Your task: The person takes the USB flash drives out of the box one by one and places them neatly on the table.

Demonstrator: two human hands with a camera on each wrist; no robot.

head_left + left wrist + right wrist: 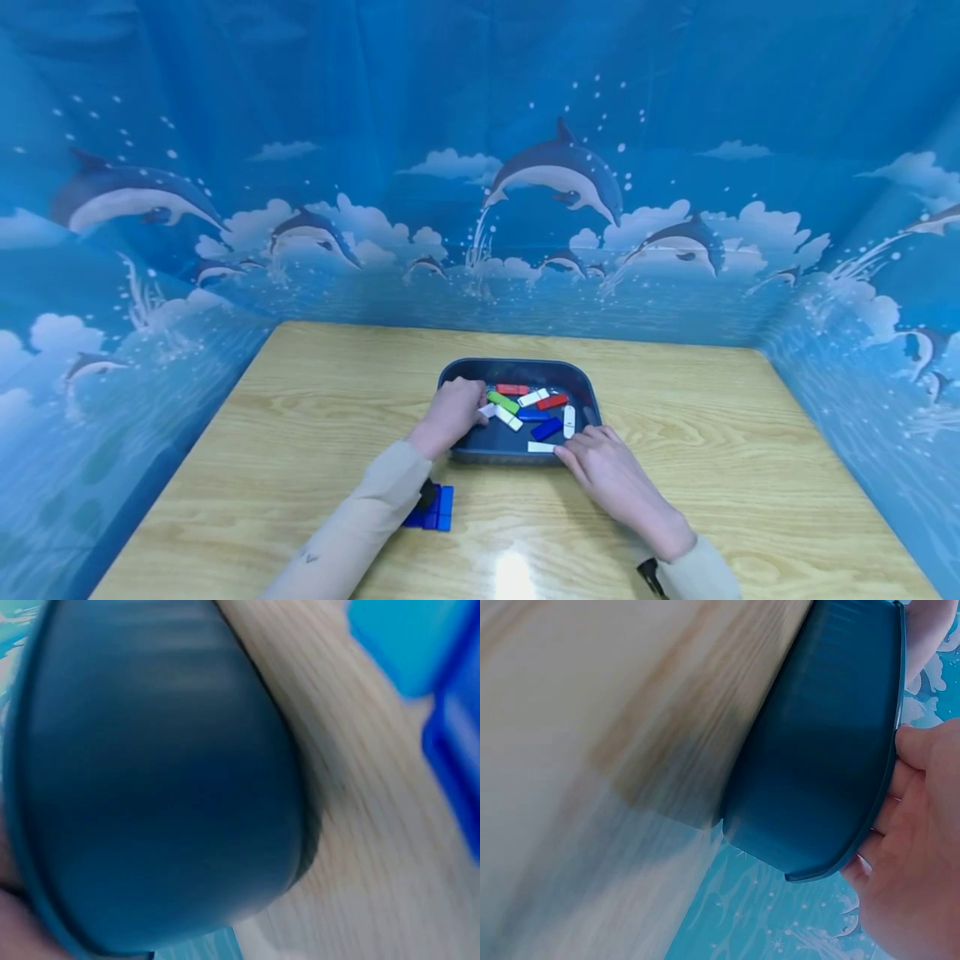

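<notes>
A dark blue plastic bin (495, 457) holds several loose USB sticks, among them a green one (503, 402), a red one (552, 402), a dark blue one (547, 429) and a white one (569, 422). My left hand (452, 408) reaches in over the bin's left side, a white USB stick (487, 411) between thumb and fingertips. At the front right corner my right hand (606, 461) grips the rim. The right wrist view shows its thumb (915, 746) at the edge and its fingers passing over into the bin. Near that thumb lies another white stick (541, 447).
Several blue USB sticks (446, 508) lie side by side on the wooden table (337, 392), in front of the bin and partly hidden by the left sleeve (375, 500). A blue dolphin-print curtain (405, 167) encloses the table's back and sides.
</notes>
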